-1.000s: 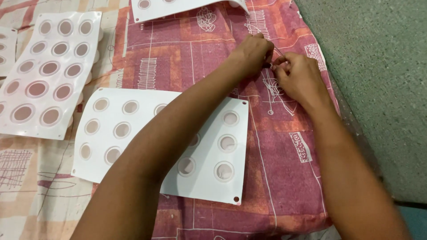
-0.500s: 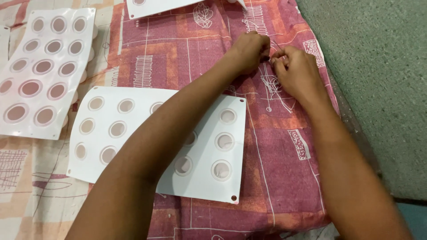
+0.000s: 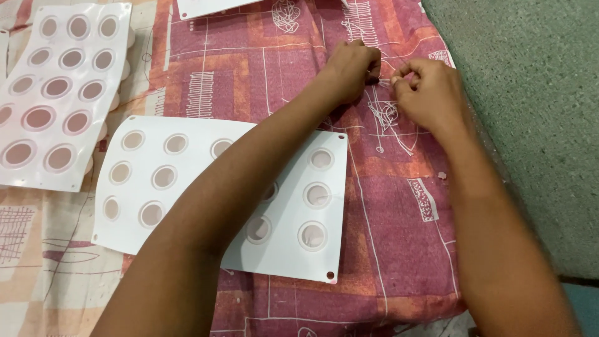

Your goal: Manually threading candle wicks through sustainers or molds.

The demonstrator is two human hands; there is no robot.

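Observation:
My left hand [image 3: 352, 67] is closed in a fist at the far right of a red patterned cloth [image 3: 399, 224]. My right hand [image 3: 425, 92] is beside it, a small gap apart, with thumb and fingers pinched together. A thin white thread [image 3: 385, 73] seems to run between the two hands, and a loose tangle of white thread [image 3: 388, 118] lies on the cloth just below them. My left forearm crosses over a white mould sheet [image 3: 156, 181] with several round cavities.
A second white mould sheet [image 3: 56, 93] with round cavities lies at the left. The edge of a third white sheet [image 3: 212, 6] shows at the top. Green textured floor [image 3: 530, 125] runs along the cloth's right edge.
My hands were touching over the thread. They have now drawn slightly apart, the right hand moving to the right.

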